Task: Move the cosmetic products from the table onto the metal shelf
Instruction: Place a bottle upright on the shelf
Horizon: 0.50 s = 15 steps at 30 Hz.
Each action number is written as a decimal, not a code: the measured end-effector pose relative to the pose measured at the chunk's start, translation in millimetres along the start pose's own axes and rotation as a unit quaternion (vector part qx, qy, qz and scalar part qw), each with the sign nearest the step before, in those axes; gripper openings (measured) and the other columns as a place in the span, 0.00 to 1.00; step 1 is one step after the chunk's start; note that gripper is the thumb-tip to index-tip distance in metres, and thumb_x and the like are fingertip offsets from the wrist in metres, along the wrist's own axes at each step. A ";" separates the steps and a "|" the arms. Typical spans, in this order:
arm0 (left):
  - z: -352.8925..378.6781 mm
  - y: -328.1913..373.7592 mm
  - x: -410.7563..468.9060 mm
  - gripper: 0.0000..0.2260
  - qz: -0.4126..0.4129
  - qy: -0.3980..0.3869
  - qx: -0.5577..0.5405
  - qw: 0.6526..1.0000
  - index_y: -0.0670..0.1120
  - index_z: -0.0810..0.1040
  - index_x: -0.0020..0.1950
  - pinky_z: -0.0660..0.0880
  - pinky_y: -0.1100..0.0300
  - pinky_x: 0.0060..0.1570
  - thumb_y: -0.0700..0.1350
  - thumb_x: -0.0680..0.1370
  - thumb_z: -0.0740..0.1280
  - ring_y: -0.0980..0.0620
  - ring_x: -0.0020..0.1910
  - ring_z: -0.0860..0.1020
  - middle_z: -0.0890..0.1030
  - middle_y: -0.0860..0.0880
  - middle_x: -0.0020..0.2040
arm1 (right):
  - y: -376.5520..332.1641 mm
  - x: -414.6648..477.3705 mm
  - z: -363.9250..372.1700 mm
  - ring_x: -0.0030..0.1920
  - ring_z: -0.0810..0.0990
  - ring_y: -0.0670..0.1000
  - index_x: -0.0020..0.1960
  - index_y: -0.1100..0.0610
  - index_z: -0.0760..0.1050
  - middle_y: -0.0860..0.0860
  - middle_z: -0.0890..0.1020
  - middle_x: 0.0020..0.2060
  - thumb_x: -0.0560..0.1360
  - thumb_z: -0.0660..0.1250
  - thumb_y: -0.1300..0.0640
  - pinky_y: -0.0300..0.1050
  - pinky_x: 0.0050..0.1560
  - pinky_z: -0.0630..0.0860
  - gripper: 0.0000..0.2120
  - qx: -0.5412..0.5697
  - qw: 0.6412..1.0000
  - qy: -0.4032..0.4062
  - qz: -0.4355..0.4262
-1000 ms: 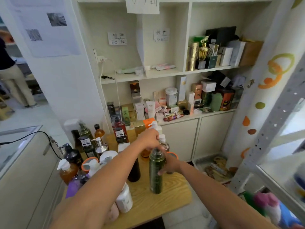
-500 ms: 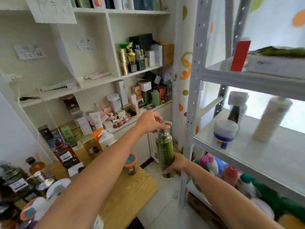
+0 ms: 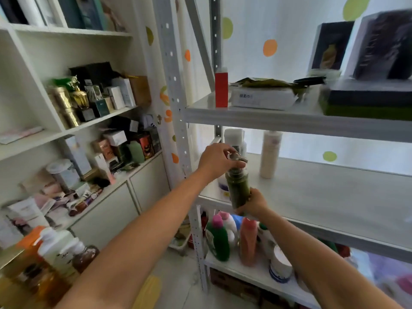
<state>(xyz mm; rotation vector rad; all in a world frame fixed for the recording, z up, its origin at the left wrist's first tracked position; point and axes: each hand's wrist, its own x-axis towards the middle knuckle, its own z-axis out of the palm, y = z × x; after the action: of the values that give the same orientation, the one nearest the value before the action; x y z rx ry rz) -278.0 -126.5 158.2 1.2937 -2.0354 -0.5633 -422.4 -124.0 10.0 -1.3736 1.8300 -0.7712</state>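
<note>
At the lower left, pump bottles (image 3: 55,248) and amber bottles crowd the worktop (image 3: 9,255), with only a strip of its edge showing; their contents read as pale cream and brown liquid, blurred. Behind them a white wall unit (image 3: 33,141) is packed with boxes, gold tins and tubes along its ledges. The left hand (image 3: 217,161) is closed over the silver cap of a dark green bottle (image 3: 237,190), and the right hand (image 3: 254,202) is wrapped around its base, so both hands are clamped on it. The bottle stands nearly upright, held in the air just at the front left corner of the metal shelf (image 3: 334,192), by the perforated upright. On that middle level a white bottle (image 3: 269,155) and a white-capped one stand near the back left, and the board to the right of them is open all the way to the far edge. The level above carries a red box (image 3: 221,90), flat packets and dark boxes. The level below holds green, pink and orange detergent bottles (image 3: 247,239) packed close together.
</note>
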 end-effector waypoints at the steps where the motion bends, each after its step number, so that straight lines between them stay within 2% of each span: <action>1: 7.3 4.8 3.1 0.20 0.005 -0.006 -0.002 1.000 0.44 0.81 0.58 0.75 0.59 0.50 0.50 0.69 0.76 0.51 0.47 0.77 0.81 0.46 0.51 | 3.5 2.1 -6.5 0.52 0.76 0.54 0.58 0.56 0.71 0.54 0.76 0.53 0.56 0.81 0.59 0.48 0.58 0.75 0.33 -0.016 0.999 0.031 0.001; 6: 41.6 14.5 22.6 0.19 0.009 -0.032 -0.035 0.999 0.43 0.79 0.59 0.70 0.64 0.52 0.49 0.71 0.75 0.50 0.52 0.77 0.81 0.45 0.56 | 22.6 13.7 -32.4 0.52 0.76 0.56 0.58 0.58 0.73 0.56 0.76 0.54 0.58 0.79 0.59 0.47 0.56 0.75 0.30 -0.069 0.992 0.100 0.015; 15: 84.2 10.7 64.4 0.17 -0.036 0.010 -0.048 0.998 0.43 0.80 0.58 0.69 0.63 0.51 0.48 0.71 0.75 0.47 0.53 0.79 0.82 0.45 0.53 | 48.5 46.4 -57.4 0.51 0.79 0.57 0.57 0.59 0.75 0.57 0.82 0.50 0.62 0.75 0.62 0.41 0.45 0.70 0.24 -0.056 0.994 0.095 0.019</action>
<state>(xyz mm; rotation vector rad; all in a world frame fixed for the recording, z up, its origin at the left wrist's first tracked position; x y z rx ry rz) -364.6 -179.5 125.7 1.3139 -1.9280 -0.6704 -504.3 -153.9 -4.8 -1.3714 2.0690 -0.8129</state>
